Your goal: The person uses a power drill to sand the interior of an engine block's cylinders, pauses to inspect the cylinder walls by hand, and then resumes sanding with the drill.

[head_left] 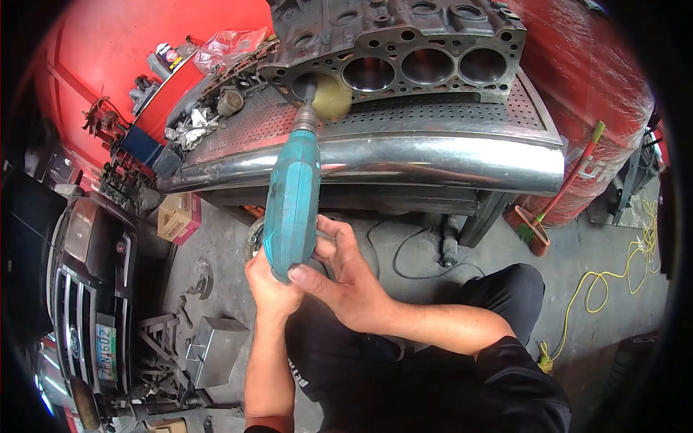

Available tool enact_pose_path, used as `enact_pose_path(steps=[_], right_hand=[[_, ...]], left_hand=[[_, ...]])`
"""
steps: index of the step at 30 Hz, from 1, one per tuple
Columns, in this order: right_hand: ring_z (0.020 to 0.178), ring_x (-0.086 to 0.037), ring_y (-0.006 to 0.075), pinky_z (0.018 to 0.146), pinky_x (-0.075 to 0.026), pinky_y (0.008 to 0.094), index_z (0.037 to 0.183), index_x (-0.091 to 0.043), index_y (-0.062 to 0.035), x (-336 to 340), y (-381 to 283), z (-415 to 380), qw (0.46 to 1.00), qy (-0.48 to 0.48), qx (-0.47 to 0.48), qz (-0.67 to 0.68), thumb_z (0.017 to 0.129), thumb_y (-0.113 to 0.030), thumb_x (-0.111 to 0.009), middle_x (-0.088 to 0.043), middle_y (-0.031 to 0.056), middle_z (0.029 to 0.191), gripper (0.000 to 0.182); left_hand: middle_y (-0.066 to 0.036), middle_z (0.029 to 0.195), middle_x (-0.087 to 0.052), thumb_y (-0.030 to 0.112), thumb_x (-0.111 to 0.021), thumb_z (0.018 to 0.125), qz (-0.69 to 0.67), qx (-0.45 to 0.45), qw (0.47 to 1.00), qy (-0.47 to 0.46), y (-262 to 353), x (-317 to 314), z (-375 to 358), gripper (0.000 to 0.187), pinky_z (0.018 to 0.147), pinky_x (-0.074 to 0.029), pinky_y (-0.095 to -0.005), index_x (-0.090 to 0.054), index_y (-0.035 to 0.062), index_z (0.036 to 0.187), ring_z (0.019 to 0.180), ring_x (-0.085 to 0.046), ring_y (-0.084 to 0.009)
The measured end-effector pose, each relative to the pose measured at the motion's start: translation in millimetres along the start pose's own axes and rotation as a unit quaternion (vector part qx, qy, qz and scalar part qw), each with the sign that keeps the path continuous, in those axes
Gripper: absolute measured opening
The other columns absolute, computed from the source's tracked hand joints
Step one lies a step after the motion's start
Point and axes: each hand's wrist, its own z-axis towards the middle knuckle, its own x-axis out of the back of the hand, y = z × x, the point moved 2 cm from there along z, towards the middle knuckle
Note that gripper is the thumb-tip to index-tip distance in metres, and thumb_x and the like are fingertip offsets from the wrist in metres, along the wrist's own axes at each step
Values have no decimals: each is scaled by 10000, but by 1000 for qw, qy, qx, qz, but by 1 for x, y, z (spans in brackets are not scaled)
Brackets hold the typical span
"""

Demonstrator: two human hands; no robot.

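A teal power drill points away from me, its metal chuck at the leftmost bore of an engine block. From the chuck a dark shaft reaches toward that bore; a yellowish round blur shows beside it. The block has several round cylinder bores in its face and rests on a perforated metal bench top. My left hand is closed round the drill's handle, partly hidden beneath the body. On the drill's rear right side, my right hand grips with its thumb at the back end.
A rounded metal edge runs along the bench front. Left of me are a dark vehicle, a metal box and a cardboard box. Right of the bench stand a broom and a wrapped red object; a yellow cord lies on the floor.
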Motion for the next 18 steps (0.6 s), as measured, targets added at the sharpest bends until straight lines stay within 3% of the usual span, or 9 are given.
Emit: enact_pose_path(steps=[1,4,7,18], right_hand=[[1367,-444,236,1174,-315,433,1511,-134,11,0,1,0,1000,-2,1,-4,1023,-94,-625,-492,177,1474,700],[1362,-451,236,1177,-313,431,1512,-130,14,2,1,2,1000,3,-12,18,1027,-103,-623,-493,182,1472,701],[1322,-481,197,1145,-355,365,1472,-149,41,7,1,12,1000,13,18,8,1022,-154,-656,-536,180,1403,705],[1295,-502,203,1126,-385,366,1477,-164,74,28,-2,44,998,46,1,36,1020,-186,-665,-554,192,1400,727]], left_hand=[[-107,911,-759,184,-772,799,9,-3,1000,2,-1,1,0,322,773,-570,-345,-702,17,1065,867,-741,-201],[-31,821,-687,134,-741,845,10,-33,999,9,2,-4,5,210,588,-503,-281,-698,-17,984,691,-619,-105],[-103,883,-752,159,-762,814,4,-10,1000,4,6,-9,13,277,748,-568,-338,-704,31,1053,832,-733,-193],[-114,862,-749,130,-775,813,34,-33,999,23,1,-27,49,282,724,-564,-338,-696,34,1066,805,-728,-186]])
